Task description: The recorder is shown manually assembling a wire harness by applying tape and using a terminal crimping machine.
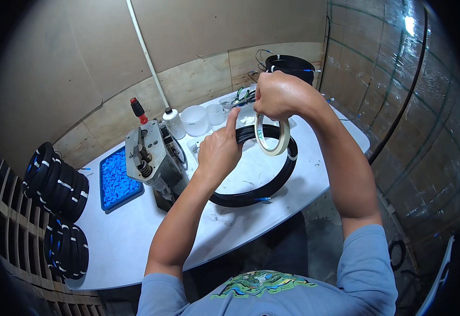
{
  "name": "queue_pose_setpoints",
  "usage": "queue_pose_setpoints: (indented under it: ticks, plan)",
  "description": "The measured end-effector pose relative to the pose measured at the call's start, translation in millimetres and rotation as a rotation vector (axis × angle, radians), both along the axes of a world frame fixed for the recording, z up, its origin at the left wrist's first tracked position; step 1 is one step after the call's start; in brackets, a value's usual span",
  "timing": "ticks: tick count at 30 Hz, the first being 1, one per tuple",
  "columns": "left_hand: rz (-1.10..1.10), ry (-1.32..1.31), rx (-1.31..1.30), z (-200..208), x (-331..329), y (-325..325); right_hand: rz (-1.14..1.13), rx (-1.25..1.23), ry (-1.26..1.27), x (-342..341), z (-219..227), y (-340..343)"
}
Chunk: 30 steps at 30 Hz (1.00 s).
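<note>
My right hand [278, 96] is closed on a roll of cream masking tape [284, 138], which hangs upright below the fingers. Under it lies a coil of black cable [240, 200] on the white table, with a white band on its right side and a blue connector at the near edge. At the coil's left side is my left hand [220, 149], its thumb pointing up and its other fingers curled round the cable, mostly hidden. The tape roll hangs just right of the left thumb, over the far part of the coil.
Left of the coil stand a metal bench press [148, 150] with a red-handled screwdriver [139, 110] and a blue tray of small blue pieces [119, 176]. Behind are a white bottle [173, 124] and plastic tubs [194, 120]. Cable coils are stacked far right [288, 62] and left [56, 181].
</note>
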<state>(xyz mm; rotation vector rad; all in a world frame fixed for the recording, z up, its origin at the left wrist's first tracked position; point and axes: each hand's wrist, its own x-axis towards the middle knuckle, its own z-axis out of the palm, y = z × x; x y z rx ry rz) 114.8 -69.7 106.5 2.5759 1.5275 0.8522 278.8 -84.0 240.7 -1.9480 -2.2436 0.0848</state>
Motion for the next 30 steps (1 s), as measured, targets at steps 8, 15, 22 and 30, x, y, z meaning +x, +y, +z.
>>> queue_pose_setpoints:
  ticks: [8, 15, 22, 30]
  plan:
    - [-0.074, 0.053, 0.098, -5.6, -2.7, 4.8, 0.018, 0.055, 0.034, -4.2, -9.7, -20.6]
    - [-0.098, 0.014, 0.064, -2.9, -4.0, 6.3, 0.152, 0.298, 0.303, -8.5, -67.2, -57.0]
    - [-0.097, -0.001, 0.049, -4.4, -9.2, 7.1, 0.159, 0.470, 0.830, -27.3, -150.1, -77.7]
    - [-0.105, -0.025, 0.036, -5.9, -12.9, 8.9, 0.038, 0.031, 1.488, -15.4, -168.5, -55.9]
